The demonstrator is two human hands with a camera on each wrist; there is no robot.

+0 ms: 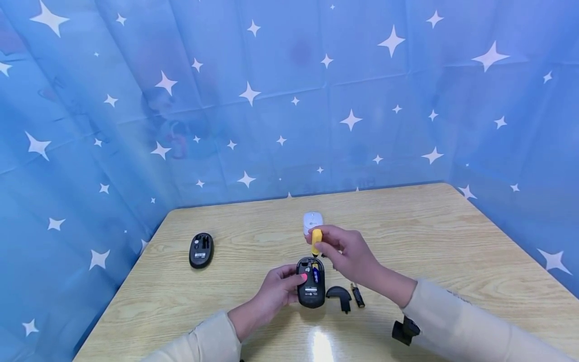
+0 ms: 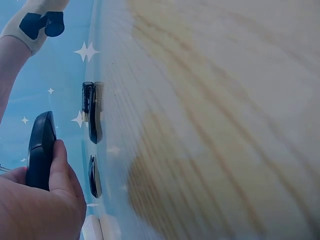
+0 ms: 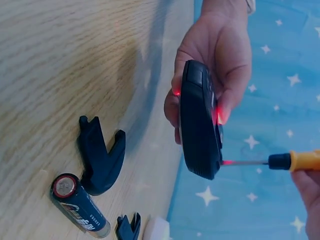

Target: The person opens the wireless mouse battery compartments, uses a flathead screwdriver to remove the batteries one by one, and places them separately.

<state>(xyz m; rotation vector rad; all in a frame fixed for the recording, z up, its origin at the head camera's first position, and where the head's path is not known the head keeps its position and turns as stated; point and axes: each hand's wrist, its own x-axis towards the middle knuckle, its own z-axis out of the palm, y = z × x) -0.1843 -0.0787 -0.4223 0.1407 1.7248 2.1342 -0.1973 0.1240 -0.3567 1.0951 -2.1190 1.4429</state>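
Observation:
My left hand (image 1: 277, 287) grips a black computer mouse (image 1: 310, 297), underside up, with the thumb on its base. A blue battery (image 1: 316, 274) lies in its battery bay. In my right hand (image 1: 349, 254) is a yellow-handled screwdriver (image 1: 317, 240), pinched between thumb and fingers. The right wrist view shows its thin shaft (image 3: 245, 162) reaching the mouse's end; whether the tip touches the battery or the casing is hidden. Red light glows on the left fingertips there. A curved black cover (image 3: 102, 157) lies on the table beside a loose battery (image 3: 80, 205).
A white mouse (image 1: 312, 219) sits behind my right hand. Farther left on the wooden table (image 1: 253, 231) lies another black mouse (image 1: 201, 250), underside up with its bay uncovered. A second small black piece (image 3: 128, 227) rests near the white mouse. A blue starred curtain (image 1: 280, 100) hangs behind.

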